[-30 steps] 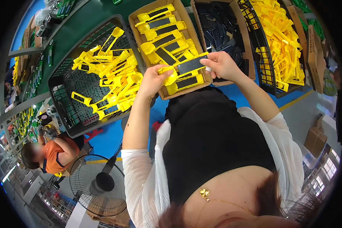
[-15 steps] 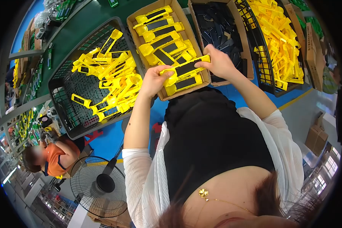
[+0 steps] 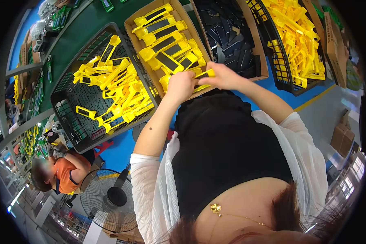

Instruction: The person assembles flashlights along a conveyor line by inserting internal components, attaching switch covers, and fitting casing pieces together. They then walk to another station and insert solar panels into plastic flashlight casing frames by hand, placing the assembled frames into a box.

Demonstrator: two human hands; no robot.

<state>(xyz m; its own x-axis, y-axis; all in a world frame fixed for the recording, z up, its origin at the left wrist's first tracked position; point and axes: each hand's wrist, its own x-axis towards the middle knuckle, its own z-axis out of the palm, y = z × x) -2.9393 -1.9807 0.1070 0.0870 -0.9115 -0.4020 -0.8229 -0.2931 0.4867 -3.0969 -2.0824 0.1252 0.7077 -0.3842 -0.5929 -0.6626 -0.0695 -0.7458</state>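
Observation:
Both my hands are on one yellow plastic frame (image 3: 208,74), held over the near end of a cardboard box (image 3: 210,42). My left hand (image 3: 180,86) is closed around the frame's left part and hides much of it. At the other end, my right hand (image 3: 222,76) pinches the frame between thumb and fingers. Several yellow frames with black strips (image 3: 163,40) lie in rows in the box beneath. Loose black strips (image 3: 227,34) fill a second box just right of it.
On the left stands a black crate (image 3: 75,140) with piled yellow frames (image 3: 124,89). Another black crate (image 3: 272,57) at the right holds yellow parts (image 3: 292,40). A floor fan (image 3: 117,196) and a seated person in orange (image 3: 69,173) are at lower left.
My left hand has moved right along the frame, closer to my right hand, and now covers most of it. The frame's black strip, visible before, is hidden. The view has shifted slightly.

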